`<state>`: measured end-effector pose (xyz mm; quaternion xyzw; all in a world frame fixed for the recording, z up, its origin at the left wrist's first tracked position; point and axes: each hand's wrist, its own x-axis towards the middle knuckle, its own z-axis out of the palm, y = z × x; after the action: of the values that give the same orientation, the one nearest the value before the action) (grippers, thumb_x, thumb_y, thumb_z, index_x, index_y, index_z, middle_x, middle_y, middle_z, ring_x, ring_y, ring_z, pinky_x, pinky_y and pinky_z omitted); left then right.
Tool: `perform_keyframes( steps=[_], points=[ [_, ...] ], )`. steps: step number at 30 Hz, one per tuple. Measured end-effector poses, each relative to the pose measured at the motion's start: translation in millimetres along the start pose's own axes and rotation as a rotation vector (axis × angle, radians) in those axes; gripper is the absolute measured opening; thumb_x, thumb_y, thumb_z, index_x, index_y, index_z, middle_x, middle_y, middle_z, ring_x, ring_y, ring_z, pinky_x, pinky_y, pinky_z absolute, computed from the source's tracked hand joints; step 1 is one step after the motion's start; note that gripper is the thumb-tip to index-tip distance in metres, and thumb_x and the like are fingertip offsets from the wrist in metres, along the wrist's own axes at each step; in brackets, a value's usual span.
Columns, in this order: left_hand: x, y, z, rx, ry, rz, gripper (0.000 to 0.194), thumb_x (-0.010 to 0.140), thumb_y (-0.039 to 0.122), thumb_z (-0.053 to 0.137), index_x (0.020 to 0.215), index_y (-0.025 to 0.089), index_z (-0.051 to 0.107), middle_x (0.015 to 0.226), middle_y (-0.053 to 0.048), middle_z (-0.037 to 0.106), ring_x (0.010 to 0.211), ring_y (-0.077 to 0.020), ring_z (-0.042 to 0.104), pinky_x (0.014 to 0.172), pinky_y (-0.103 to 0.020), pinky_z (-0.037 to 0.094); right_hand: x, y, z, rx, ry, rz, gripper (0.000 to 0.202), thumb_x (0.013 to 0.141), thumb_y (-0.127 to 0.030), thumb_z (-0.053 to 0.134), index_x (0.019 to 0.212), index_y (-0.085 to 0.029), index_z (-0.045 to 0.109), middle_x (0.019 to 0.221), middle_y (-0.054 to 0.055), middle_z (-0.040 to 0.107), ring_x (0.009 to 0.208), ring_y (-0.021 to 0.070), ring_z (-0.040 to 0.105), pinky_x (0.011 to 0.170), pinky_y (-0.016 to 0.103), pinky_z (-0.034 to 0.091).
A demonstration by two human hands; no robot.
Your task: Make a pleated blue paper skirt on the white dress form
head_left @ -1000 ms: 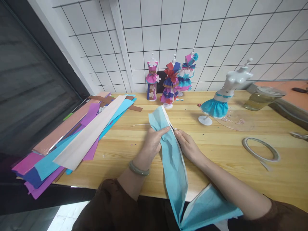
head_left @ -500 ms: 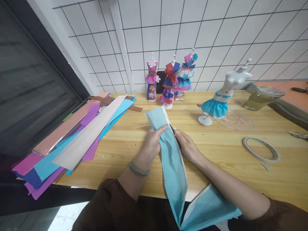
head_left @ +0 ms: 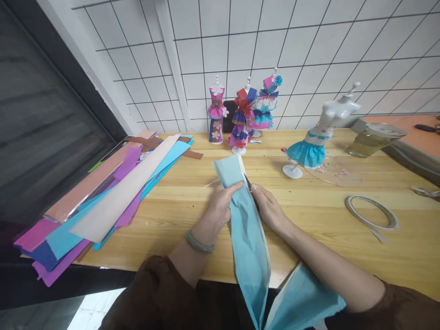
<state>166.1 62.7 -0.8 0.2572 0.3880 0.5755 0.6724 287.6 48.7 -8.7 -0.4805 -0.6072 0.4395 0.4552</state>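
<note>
A long light-blue strip of crepe paper (head_left: 249, 238) with a white border hangs from over the table down towards my lap, where it folds back up to the right. My left hand (head_left: 220, 204) grips its left side, thumb lying on top and fingers underneath. Along the right, white edge, my right hand (head_left: 270, 206) is closed on dark scissors (head_left: 248, 181). Only a narrow dark part of them shows against the paper; my fingers hide most of the handles.
Coloured paper sheets (head_left: 113, 197) are piled at the left. Several dressed mini mannequins (head_left: 242, 119) stand by the tiled wall. Another mannequin in a blue skirt (head_left: 311, 149) stands right of centre, near a glass jar (head_left: 373, 140). A tape roll (head_left: 393, 220) lies at the right.
Both hands and the top end of the blue paper have shifted slightly right and nearer to me. The left hand's thumb has moved a little along the paper. Both grips stay closed.
</note>
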Motion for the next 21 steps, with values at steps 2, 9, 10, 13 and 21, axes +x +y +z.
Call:
perform_keyframes(
  steps=[2, 9, 10, 13, 21],
  points=[
    [-0.8, 0.2, 0.8, 0.002, -0.006, 0.001, 0.027, 0.056, 0.022, 0.078, 0.079, 0.014, 0.068, 0.079, -0.006, 0.070, 0.069, -0.0175, 0.063, 0.073, -0.032, 0.048, 0.6, 0.4, -0.4, -0.008, 0.004, 0.007, 0.040, 0.087, -0.056, 0.040, 0.079, -0.020, 0.056, 0.080, 0.004, 0.061, 0.079, 0.0195, 0.053, 0.073, 0.028, 0.044],
    [-0.5, -2.5, 0.8, -0.016, 0.010, -0.054, 0.031, 0.054, 0.022, 0.078, 0.081, 0.013, 0.068, 0.078, -0.007, 0.071, 0.069, -0.0188, 0.064, 0.075, -0.034, 0.048, 1.1, -1.9, -0.4, 0.028, 0.002, -0.005, 0.039, 0.088, -0.054, 0.041, 0.080, -0.019, 0.057, 0.083, 0.004, 0.064, 0.081, 0.0196, 0.055, 0.075, 0.028, 0.045],
    [-0.3, -2.9, 0.9, -0.018, 0.011, -0.057, 0.031, 0.054, 0.022, 0.078, 0.082, 0.014, 0.068, 0.078, -0.007, 0.071, 0.069, -0.0187, 0.064, 0.076, -0.033, 0.048, 1.0, -2.0, -0.5, 0.030, 0.001, -0.005, 0.039, 0.088, -0.054, 0.041, 0.079, -0.019, 0.057, 0.082, 0.004, 0.063, 0.080, 0.0194, 0.054, 0.075, 0.028, 0.045],
    [-0.2, -3.3, 1.5, -0.020, 0.013, -0.046, 0.031, 0.054, 0.021, 0.078, 0.083, 0.014, 0.068, 0.080, -0.007, 0.071, 0.070, -0.0185, 0.064, 0.075, -0.033, 0.048, 1.2, -2.0, -0.8, 0.023, 0.001, 0.003, 0.040, 0.087, -0.055, 0.041, 0.077, -0.019, 0.056, 0.080, 0.004, 0.062, 0.078, 0.0190, 0.054, 0.073, 0.028, 0.045],
    [-1.4, -3.2, 2.2, -0.030, 0.024, -0.053, 0.032, 0.054, 0.022, 0.078, 0.083, 0.014, 0.068, 0.082, -0.007, 0.071, 0.072, -0.0190, 0.064, 0.074, -0.033, 0.048, 2.0, -2.9, -0.5, 0.023, 0.009, 0.025, 0.042, 0.084, -0.059, 0.044, 0.074, -0.020, 0.054, 0.072, 0.002, 0.058, 0.072, 0.0180, 0.051, 0.067, 0.028, 0.044]
  ],
)
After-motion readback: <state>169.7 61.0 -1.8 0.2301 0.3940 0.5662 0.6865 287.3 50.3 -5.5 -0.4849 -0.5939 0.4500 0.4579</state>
